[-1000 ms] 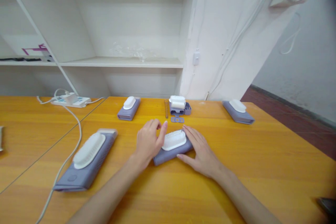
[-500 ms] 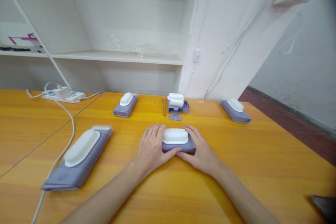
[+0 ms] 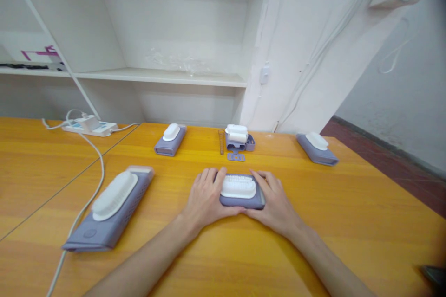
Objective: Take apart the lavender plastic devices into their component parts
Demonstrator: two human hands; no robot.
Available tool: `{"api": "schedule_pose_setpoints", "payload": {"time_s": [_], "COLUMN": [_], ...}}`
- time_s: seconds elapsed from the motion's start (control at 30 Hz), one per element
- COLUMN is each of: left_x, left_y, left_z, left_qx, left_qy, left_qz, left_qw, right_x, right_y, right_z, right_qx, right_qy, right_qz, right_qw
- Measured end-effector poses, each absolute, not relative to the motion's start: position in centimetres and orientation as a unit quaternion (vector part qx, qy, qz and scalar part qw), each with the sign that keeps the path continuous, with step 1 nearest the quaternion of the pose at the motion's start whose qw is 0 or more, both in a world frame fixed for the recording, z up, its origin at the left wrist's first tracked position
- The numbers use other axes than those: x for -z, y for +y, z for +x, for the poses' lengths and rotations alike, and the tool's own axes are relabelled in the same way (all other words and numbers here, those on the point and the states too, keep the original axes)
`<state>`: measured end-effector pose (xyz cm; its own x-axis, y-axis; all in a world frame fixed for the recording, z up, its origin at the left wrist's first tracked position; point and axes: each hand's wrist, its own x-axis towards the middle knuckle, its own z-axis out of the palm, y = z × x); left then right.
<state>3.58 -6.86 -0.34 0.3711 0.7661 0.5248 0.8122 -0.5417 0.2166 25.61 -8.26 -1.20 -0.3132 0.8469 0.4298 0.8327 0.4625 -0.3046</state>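
Both forearms reach in from the near edge of the orange wooden tabletop (image 3: 348,222) and meet at its middle, where a small lilac plastic block (image 3: 241,200) topped by a white bristled pad lies flat. The left hand (image 3: 205,197) rests palm down against the block's left side, its fingers (image 3: 204,177) stretched forward along that edge and the thumb laid on the near edge. The right hand (image 3: 276,200) mirrors it on the right side, its fingers (image 3: 266,177) slightly bent at the far corner and its thumb meeting the other at the near edge. The two hands clasp the block lightly between them, loosely curved rather than clenched, and it sits on the tabletop.

To the near left lies a larger lilac slab with a long white pad (image 3: 111,209), beside a white cable (image 3: 99,167) that runs to a white power strip (image 3: 88,126) at the far left. Further back stand another lilac unit (image 3: 170,141), a thin coiled metal spring (image 3: 221,142), an opened lilac case with white parts (image 3: 239,138) and, to the far right, one more lilac unit (image 3: 317,149)
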Motion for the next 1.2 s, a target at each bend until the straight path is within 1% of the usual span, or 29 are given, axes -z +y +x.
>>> {"api": "schedule_pose_setpoints", "payload": {"time_s": [0.13, 0.3, 0.4, 0.5, 0.7, 0.77, 0.9, 0.97, 1.1, 1.2], "left_x": [0.3, 0.0, 0.0, 0.1, 0.2, 0.1, 0.0, -0.1, -0.1, 0.0], "left_y": [-6.8, -6.8, -6.7, -6.7, -6.7, -6.7, -6.7, -6.8, -6.8, -6.7], "left_z": [3.5, 3.3, 3.2, 3.2, 3.1, 3.1, 3.1, 3.1, 3.1, 3.1], "left_qx": [0.313, 0.341, 0.363, 0.387, 0.413, 0.416, 0.419, 0.417, 0.417, 0.419], "left_qy": [-0.463, -0.462, -0.462, -0.456, -0.424, -0.422, -0.431, -0.440, -0.448, -0.448], "left_qz": [-0.829, -0.819, -0.809, -0.801, -0.806, -0.806, -0.799, -0.795, -0.790, -0.789], "left_qw": [0.029, -0.010, -0.026, -0.024, 0.000, -0.001, -0.017, -0.029, -0.037, -0.030], "right_x": [0.9, 0.7, 0.6, 0.5, 0.2, 0.1, 0.0, 0.1, 0.1, 0.0], "right_y": [-8.4, -8.6, -8.5, -8.4, -8.3, -8.3, -8.4, -8.4, -8.2, -8.2], "right_z": [25.6, 25.5, 25.6, 25.7, 25.4, 25.4, 25.6, 25.8, 26.0, 26.0], "right_qx": [0.004, -0.071, -0.089, -0.076, 0.037, 0.033, -0.032, -0.045, -0.035, -0.012], "right_qy": [-0.814, -0.809, -0.808, -0.815, -0.822, -0.821, -0.819, -0.821, -0.824, -0.826], "right_qz": [-0.507, -0.492, -0.484, -0.469, -0.476, -0.478, -0.470, -0.463, -0.454, -0.466], "right_qw": [0.283, 0.314, 0.324, 0.331, 0.311, 0.311, 0.326, 0.332, 0.336, 0.316]}}
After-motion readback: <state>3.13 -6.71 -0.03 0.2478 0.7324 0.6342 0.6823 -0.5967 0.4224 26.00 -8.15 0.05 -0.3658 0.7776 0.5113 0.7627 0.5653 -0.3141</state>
